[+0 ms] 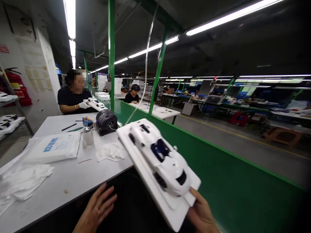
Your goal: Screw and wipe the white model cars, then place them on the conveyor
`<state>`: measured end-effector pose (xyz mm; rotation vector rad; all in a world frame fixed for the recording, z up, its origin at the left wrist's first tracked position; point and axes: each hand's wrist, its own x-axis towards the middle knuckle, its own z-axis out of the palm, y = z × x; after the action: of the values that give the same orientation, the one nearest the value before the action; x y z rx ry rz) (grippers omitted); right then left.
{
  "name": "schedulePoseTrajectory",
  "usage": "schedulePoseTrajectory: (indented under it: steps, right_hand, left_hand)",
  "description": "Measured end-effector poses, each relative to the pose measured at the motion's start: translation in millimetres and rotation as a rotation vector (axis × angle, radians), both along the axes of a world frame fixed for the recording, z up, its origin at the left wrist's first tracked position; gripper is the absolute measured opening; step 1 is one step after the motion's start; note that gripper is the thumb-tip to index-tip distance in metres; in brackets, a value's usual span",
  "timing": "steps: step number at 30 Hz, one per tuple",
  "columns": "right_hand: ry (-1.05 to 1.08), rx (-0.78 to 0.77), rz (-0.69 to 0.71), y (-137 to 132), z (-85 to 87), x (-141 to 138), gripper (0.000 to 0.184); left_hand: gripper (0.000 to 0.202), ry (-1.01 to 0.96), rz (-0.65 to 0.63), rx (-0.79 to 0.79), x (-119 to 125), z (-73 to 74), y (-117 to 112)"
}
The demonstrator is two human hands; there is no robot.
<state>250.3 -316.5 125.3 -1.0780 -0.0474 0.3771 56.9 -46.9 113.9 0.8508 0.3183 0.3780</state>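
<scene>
My right hand [201, 215] grips the near corner of a white plastic display base [160, 202], holding it tilted above the green bench edge. A glossy white model sports car [161, 158] with dark blue and black details sits on that base. My left hand [97, 208] hangs open below the white worktable's front edge, close to the table and apart from the base. It holds nothing. The underside of the base is hidden.
On the white worktable [51, 207] are a small black fan [106, 121], a glass jar [88, 136], cloths [110, 152] and a printed white bag [52, 148]. A gloved co-worker [73, 94] holds another white model. A green conveyor side [218, 168] runs on the right.
</scene>
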Motion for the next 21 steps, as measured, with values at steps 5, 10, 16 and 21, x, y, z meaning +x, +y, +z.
schedulePoseTrajectory:
  steps: [5,10,16,21]
  right_hand:
    - [0.203,0.219,0.465,89.2,-15.1,-61.9,0.052]
    - [0.222,0.250,0.739,131.9,-34.2,-99.0,0.061]
    - [0.221,0.214,0.856,147.1,-41.5,-104.8,0.047]
    - [0.164,0.045,0.620,138.9,-56.4,-50.1,0.047]
  left_hand:
    - [0.053,-0.074,0.268,-0.174,-4.9,33.8,11.1]
    - [0.033,0.048,0.653,-0.272,-26.6,17.5,32.5]
    - [0.043,0.033,0.769,-0.234,-39.8,-3.0,49.3]
    - [0.040,0.083,0.795,-0.261,-54.8,-8.9,62.9]
